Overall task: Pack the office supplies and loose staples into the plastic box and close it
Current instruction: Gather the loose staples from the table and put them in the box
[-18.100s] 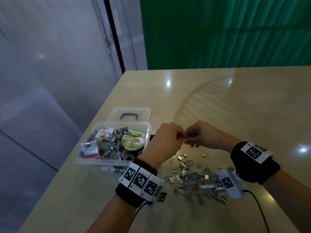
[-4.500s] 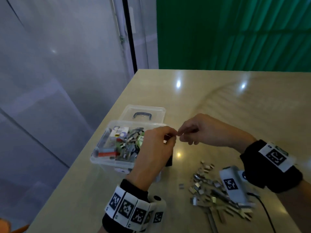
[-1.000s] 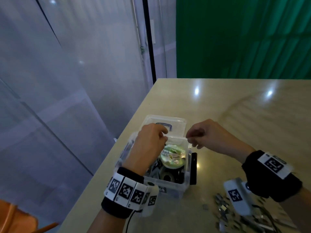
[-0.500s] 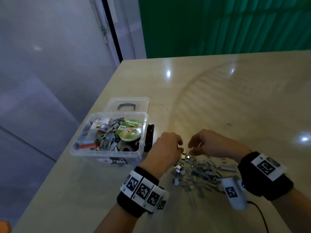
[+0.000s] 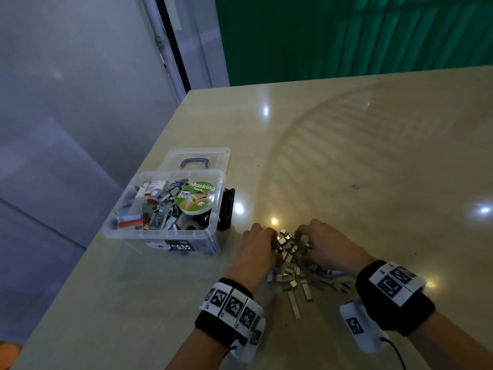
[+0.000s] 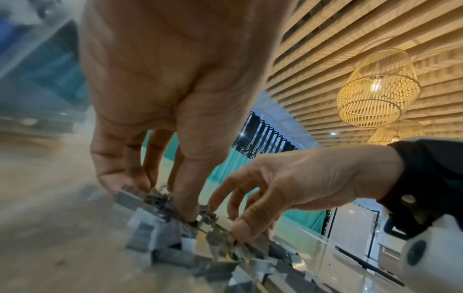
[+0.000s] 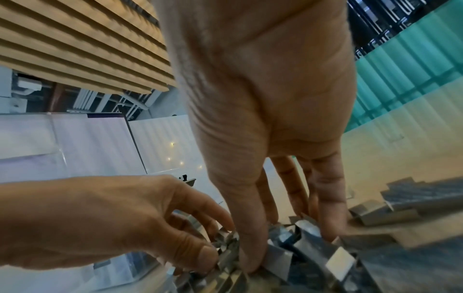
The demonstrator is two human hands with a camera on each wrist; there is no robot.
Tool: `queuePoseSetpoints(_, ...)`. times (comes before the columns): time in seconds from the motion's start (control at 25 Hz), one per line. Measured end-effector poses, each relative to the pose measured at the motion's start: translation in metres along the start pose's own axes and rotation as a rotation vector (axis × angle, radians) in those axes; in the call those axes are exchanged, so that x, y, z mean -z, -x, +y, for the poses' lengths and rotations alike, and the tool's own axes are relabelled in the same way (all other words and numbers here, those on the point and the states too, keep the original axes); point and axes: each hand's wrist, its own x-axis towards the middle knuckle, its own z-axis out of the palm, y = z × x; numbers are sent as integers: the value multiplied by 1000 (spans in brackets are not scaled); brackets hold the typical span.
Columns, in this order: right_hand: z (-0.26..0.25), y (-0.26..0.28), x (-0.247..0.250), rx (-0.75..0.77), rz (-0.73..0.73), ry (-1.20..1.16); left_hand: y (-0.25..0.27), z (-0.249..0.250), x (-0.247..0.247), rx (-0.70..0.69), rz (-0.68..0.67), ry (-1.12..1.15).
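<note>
The clear plastic box (image 5: pixel 162 237) stands open at the table's left edge, holding staples, small packs and a green masking tape roll (image 5: pixel 196 200). Its lid (image 5: pixel 198 156) with a dark handle lies flat behind it. A heap of loose staples (image 5: pixel 294 273) lies on the table to the right of the box. Both hands are down on the far end of the heap, facing each other. My left hand (image 5: pixel 272 244) (image 6: pixel 155 200) curls thumb and fingers around a clump of staples. My right hand (image 5: pixel 301 241) (image 7: pixel 288 243) does the same from the other side.
A black latch (image 5: pixel 226 209) hangs on the box's right side. The beige table (image 5: pixel 373 161) stretches away behind and to the right of the hands. Its left edge runs close beside the box, with a grey glass wall beyond. A green curtain hangs behind the table.
A second ago both hands were over the box; half a second ago they hovered at the heap. Now they have sunk into it and drawn staples together between them.
</note>
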Motion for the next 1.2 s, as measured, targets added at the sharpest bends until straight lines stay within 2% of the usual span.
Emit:
queuePoseSetpoints(0.16,2,1,3,8,39,-55,3,-1,-2,-14,47,111)
queuePoseSetpoints(0.64,12,-7,1,-26,70,-223,-4,-5,2,-38,122,217)
queuePoseSetpoints(0.96,18,-17,-5,-40,92,-211,-12,-9,4,-51,94,224)
queuePoseSetpoints(1.2,5,-20,35,-4,119,-380,0,4,32,-133,95,248)
